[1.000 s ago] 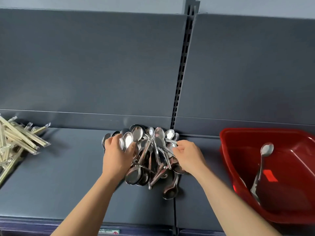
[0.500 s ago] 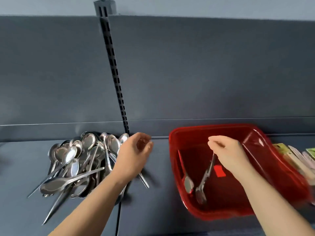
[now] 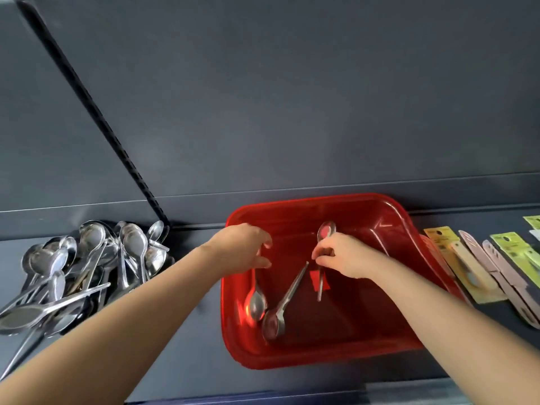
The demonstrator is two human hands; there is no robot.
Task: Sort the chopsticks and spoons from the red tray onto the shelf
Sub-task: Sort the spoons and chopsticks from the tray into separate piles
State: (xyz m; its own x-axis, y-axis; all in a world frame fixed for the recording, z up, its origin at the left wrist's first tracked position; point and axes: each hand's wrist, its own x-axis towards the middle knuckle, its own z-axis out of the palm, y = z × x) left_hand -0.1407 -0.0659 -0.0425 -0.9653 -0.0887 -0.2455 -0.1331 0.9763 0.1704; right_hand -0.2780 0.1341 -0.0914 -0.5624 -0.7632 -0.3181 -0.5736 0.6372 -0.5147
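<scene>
1. Three spoons are lying in the red tray (image 3: 321, 358), which is sitting on the shelf (image 3: 187, 331) against a dark back panel (image 3: 292, 112); no chopsticks are showing in it.
2. Working on the first spoon (image 3: 326, 234), the right hand (image 3: 347, 258) is pinching it just below the bowl. Thumb and fingers are clamped on the neck and the handle is hanging toward the tray floor, a grip that looks suited to lifting it clear of the high walls.
3. Reaching over the tray's left wall, the left hand (image 3: 242, 249) is curling thumb and forefinger, a small gap between them, above the handle end of the second spoon (image 3: 256, 305). Whether they are touching it cannot be told.
4. Lying between the two, the third spoon (image 3: 273, 325) is resting its bowl against the second spoon's bowl, near the front wall, with its handle pointing up toward the right hand.
5. Waiting well to the left, past a slotted post (image 3: 96, 118), a spoon heap (image 3: 87, 264) is probably marking where these are going.
6. Crowding the tray's right wall, carded packets (image 3: 467, 267) are leaving little room there, so the open route is running leftward over the tray wall.
</scene>
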